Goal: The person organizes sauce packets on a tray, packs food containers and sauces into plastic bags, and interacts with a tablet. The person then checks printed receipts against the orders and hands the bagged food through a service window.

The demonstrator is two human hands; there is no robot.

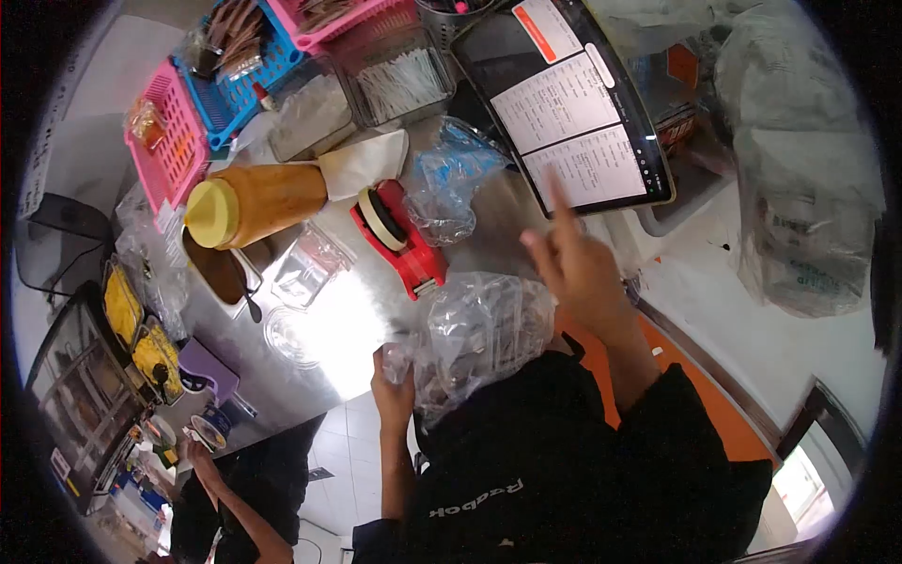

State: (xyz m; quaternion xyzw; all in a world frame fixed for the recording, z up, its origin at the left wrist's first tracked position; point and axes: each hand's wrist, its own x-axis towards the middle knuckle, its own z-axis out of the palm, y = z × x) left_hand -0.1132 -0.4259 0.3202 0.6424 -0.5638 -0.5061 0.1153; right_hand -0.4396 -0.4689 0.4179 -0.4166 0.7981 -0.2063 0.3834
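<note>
My left hand (393, 393) is closed around a gathered edge of a clear plastic bag (489, 324), which sits against my black shirt at the table's edge. What the bag holds is hard to make out through its shine. My right hand (587, 282) holds nothing. Its index finger is stretched out over the lower part of a tablet (587, 132) showing columns of text, and the thumb stands apart. Whether the fingertip touches the screen I cannot tell. Between the bag and the tablet lies a red tape dispenser (404, 240) with a roll of tape on it.
A squeeze bottle (272, 197) of orange sauce lies beside a metal tray (225, 273) with a spoon. Pink (167, 132) and blue baskets (211, 99) and a straw box (399, 85) line the back. At lower left, a co-worker's hand (199, 453) is by a tub (211, 428).
</note>
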